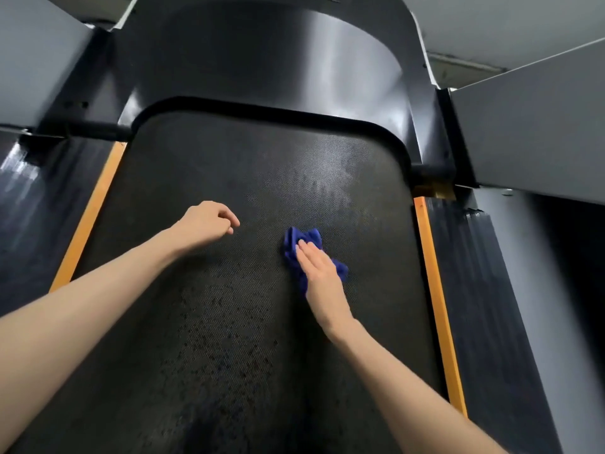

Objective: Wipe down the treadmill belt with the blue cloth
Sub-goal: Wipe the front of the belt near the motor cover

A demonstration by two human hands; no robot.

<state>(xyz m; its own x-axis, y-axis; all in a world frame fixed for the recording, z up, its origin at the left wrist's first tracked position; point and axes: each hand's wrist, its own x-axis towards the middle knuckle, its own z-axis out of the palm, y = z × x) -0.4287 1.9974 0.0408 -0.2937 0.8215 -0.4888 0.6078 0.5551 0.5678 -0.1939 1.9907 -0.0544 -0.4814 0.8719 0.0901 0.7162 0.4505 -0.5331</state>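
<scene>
The black textured treadmill belt [229,322] fills the middle of the head view, speckled with dust in its lower half. A crumpled blue cloth [294,239] lies on the belt right of centre. My right hand [319,273] presses flat on the cloth with straight fingers, covering its middle. My left hand [208,222] hovers over the belt to the left of the cloth, fingers loosely curled, holding nothing.
Orange strips [438,306] [88,217] border the belt on both sides, with dark ribbed side rails [484,290] beyond them. The glossy black motor hood [262,67] rises at the belt's far end. Grey uprights [530,142] stand at both sides.
</scene>
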